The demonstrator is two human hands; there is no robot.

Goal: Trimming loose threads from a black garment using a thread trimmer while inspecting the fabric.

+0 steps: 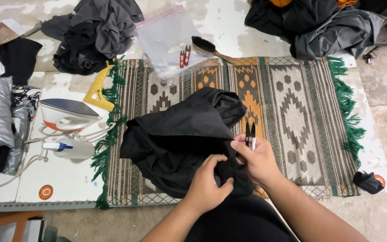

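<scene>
I pinch the black garment (180, 143) in my left hand (207, 181), right hand (256, 157) gripping thread snips (250, 134), apparently mid-trim; next needs careful blade placement.

A patterned rug (292, 103) with green fringe is spread over a worn, pale floor (229, 27), its paint flaked in patches; the rug's weave is banded in grey, brown and orange diamonds. An iron (66, 114) is stood off the rug's left edge, with a white spray bottle (70, 149) just beside it and a yellow ruler (98, 89) near the far left corner. A clear bag (169, 40) and a brush (211, 49) are laid across the far edge. Dark clothes (92, 33) are heaped beyond the far left corner; more (323, 27) beyond the far right. Light is even and soft.
</scene>
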